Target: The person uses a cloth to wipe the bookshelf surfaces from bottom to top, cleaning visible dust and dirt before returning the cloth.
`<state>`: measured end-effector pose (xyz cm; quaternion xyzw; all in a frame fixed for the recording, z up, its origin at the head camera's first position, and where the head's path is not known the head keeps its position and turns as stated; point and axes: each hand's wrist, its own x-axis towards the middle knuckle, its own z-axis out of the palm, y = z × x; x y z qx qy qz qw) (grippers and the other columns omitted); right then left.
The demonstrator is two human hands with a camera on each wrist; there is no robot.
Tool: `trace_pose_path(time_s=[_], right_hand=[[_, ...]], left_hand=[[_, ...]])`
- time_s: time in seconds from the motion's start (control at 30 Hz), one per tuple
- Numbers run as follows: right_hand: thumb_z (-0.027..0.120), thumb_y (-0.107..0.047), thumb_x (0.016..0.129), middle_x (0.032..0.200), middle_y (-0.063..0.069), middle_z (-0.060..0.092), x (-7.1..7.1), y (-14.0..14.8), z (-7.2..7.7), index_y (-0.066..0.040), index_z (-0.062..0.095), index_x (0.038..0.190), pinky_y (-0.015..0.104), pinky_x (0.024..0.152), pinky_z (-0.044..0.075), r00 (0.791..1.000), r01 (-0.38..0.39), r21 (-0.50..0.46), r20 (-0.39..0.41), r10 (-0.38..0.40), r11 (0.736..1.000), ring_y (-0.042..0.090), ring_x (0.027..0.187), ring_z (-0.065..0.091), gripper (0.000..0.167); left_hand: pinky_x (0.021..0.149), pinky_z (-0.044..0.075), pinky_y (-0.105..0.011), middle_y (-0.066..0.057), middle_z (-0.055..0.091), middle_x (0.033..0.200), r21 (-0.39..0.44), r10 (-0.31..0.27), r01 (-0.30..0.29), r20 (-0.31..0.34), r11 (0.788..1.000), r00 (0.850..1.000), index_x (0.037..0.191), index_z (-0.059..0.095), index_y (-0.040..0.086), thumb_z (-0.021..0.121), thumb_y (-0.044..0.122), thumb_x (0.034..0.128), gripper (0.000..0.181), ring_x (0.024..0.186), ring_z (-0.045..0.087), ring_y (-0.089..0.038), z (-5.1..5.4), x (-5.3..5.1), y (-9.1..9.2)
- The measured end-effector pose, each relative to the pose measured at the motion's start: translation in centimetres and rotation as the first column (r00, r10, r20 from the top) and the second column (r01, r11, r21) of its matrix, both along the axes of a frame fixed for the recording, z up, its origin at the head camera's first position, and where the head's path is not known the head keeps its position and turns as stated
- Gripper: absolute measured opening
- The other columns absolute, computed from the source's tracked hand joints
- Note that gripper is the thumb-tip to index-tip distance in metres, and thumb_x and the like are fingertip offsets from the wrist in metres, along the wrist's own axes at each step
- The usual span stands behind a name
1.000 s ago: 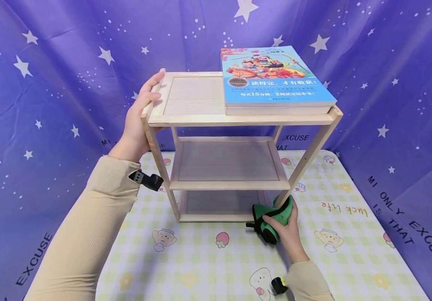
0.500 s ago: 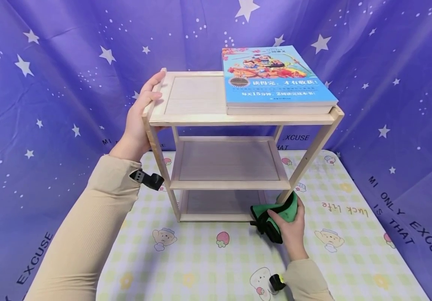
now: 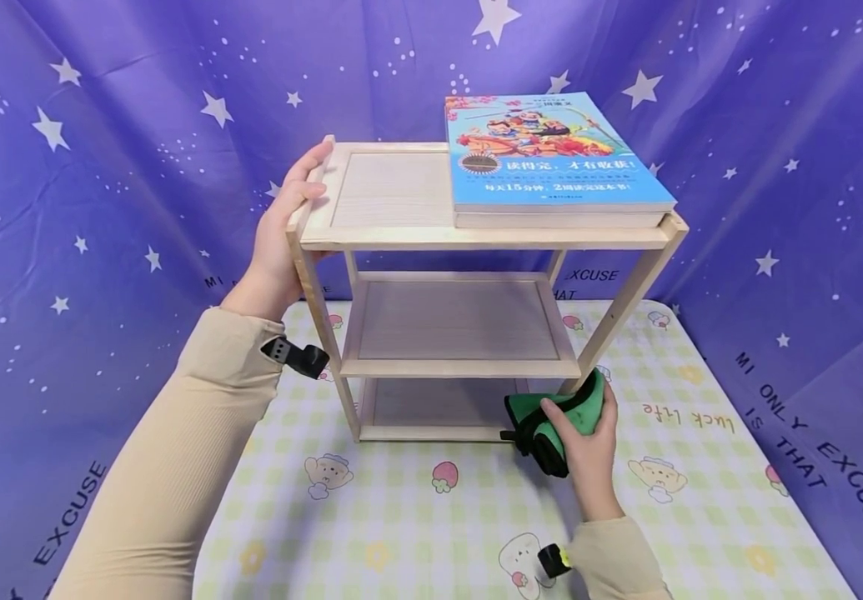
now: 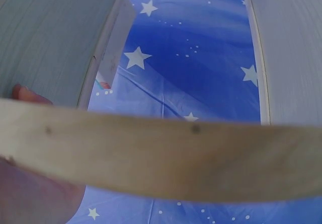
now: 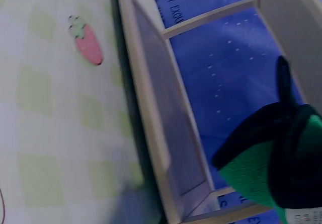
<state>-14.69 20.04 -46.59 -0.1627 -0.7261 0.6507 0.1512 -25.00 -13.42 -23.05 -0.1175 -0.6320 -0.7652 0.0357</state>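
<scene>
A three-tier wooden shelf point(image 3: 459, 368) stands upright on the table. My left hand point(image 3: 281, 229) grips the left end of its top board, thumb on the upper side; the left wrist view shows part of this hand point(image 4: 37, 194) behind a blurred wooden post point(image 4: 201, 158). Low on the front right leg, my right hand point(image 3: 589, 457) holds a bunched green cloth with black edging point(image 3: 584, 412) against the wood. The same cloth point(image 5: 246, 171) fills the lower right of the right wrist view, where its small label shows. Most of my right fingers are hidden behind it.
Thick books point(image 3: 551, 158) with a blue illustrated cover lie on the right half of the top board. A checked tablecloth point(image 3: 416, 517) with cartoon prints covers the table. Purple star-patterned curtains point(image 3: 176, 100) enclose the back and sides.
My right hand and the green cloth have slid a little upward along the front right leg. My left hand keeps its grip; the shelf and books stay in place.
</scene>
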Motion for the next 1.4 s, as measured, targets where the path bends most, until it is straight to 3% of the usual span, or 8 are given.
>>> trace_pose_path(time_s=[0.13,0.27,0.4,0.47,0.63,0.73,1.07,1.4], right_hand=[[0.065,-0.024,0.095,0.161,0.001,0.024,0.4,0.0,1.5,-0.032,0.005,0.159,0.010,0.098,0.032,0.995,-0.099,-0.094,0.023,0.101,0.991,0.014,0.137,0.033,0.088],[0.054,-0.012,0.099,0.156,0.003,0.024,1.0,0.3,2.7,-0.029,-0.001,0.159,0.013,0.094,0.041,0.977,-0.213,-0.227,-0.030,0.212,0.950,0.012,0.128,0.040,0.084],[0.046,0.008,0.092,0.144,-0.004,0.030,1.4,0.7,3.1,-0.024,-0.006,0.160,0.016,0.085,0.049,0.957,-0.289,-0.312,-0.112,0.267,0.905,0.006,0.112,0.049,0.091],[0.048,0.013,0.088,0.141,-0.007,0.033,1.3,0.8,2.9,-0.023,-0.006,0.160,0.016,0.084,0.049,0.957,-0.287,-0.301,-0.121,0.263,0.909,0.006,0.109,0.050,0.097],[0.070,0.004,0.084,0.152,-0.002,0.030,0.5,0.4,1.6,-0.030,0.003,0.160,0.016,0.094,0.038,0.990,-0.139,-0.116,-0.028,0.136,0.983,0.011,0.121,0.042,0.107],[0.079,-0.010,0.082,0.156,0.003,0.031,0.0,-0.2,0.6,-0.029,0.011,0.159,0.024,0.099,0.031,0.999,-0.038,0.033,-0.006,0.038,0.999,0.018,0.129,0.038,0.105],[0.078,-0.032,0.084,0.123,0.015,0.061,-1.2,-1.4,-1.0,-0.015,0.040,0.145,0.037,0.083,0.038,0.977,0.208,0.253,-0.092,-0.190,0.945,0.023,0.099,0.053,0.075],[0.077,-0.032,0.080,0.103,0.023,0.066,-2.1,-1.2,-1.9,-0.010,0.052,0.132,0.047,0.072,0.036,0.950,0.312,0.387,-0.155,-0.273,0.868,0.039,0.085,0.058,0.062]], left_hand=[[0.093,0.036,-0.036,-0.001,0.034,0.156,0.002,0.002,-0.002,0.001,1.000,1.000,0.151,0.038,0.035,0.038,0.022,0.0940,0.058,0.123,0.043,-0.021,0.0,0.0,0.1],[0.094,0.035,-0.036,-0.001,0.034,0.156,-0.002,0.005,-0.005,-0.001,1.000,1.000,0.151,0.039,0.035,0.037,0.022,0.0941,0.058,0.124,0.042,-0.021,0.0,0.0,0.0],[0.095,0.035,-0.036,-0.001,0.033,0.156,-0.006,0.005,-0.005,0.001,1.000,1.000,0.151,0.038,0.034,0.037,0.023,0.0944,0.058,0.126,0.041,-0.022,0.0,0.1,0.0],[0.095,0.035,-0.036,-0.001,0.033,0.156,-0.004,0.007,-0.007,0.003,1.000,1.000,0.151,0.038,0.034,0.037,0.023,0.0944,0.058,0.125,0.041,-0.022,0.0,0.1,0.0],[0.094,0.036,-0.035,-0.002,0.033,0.156,-0.005,0.006,-0.006,0.005,1.000,1.000,0.152,0.037,0.034,0.037,0.023,0.0943,0.059,0.124,0.042,-0.021,0.0,0.1,0.0],[0.093,0.036,-0.035,-0.001,0.033,0.156,-0.003,0.006,-0.006,0.003,1.000,1.000,0.152,0.037,0.034,0.037,0.023,0.0942,0.059,0.124,0.042,-0.021,0.1,0.1,0.0],[0.092,0.036,-0.034,0.000,0.034,0.156,0.042,-0.002,0.002,0.004,0.999,1.000,0.151,0.039,0.032,0.037,0.020,0.0935,0.058,0.123,0.042,-0.020,0.1,0.0,0.2],[0.093,0.035,-0.034,-0.001,0.033,0.156,0.048,-0.009,0.009,0.001,0.999,1.000,0.152,0.037,0.030,0.037,0.020,0.0934,0.060,0.124,0.041,-0.020,0.1,0.1,0.2]])
